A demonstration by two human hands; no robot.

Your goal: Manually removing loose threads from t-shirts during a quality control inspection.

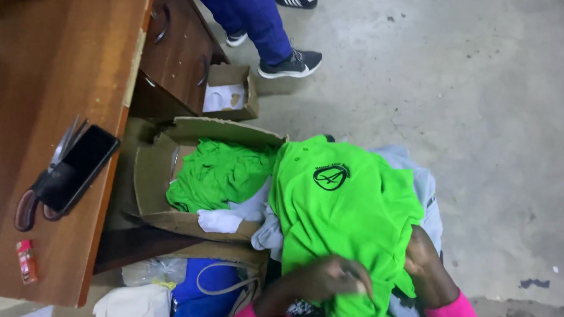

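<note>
Evidently a light, limp green shirt (342, 207) is being pinched at its lower hem by left hand (330, 278), right hand (422, 264) grip being hidden beneath cloth, best gathered in folds.

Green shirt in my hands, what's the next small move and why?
Probably lift the green shirt slightly and smooth it flat. It lies bunched over the pale clothes, with the left hand gripping its lower edge and the right hand partly tucked under the cloth.
</note>
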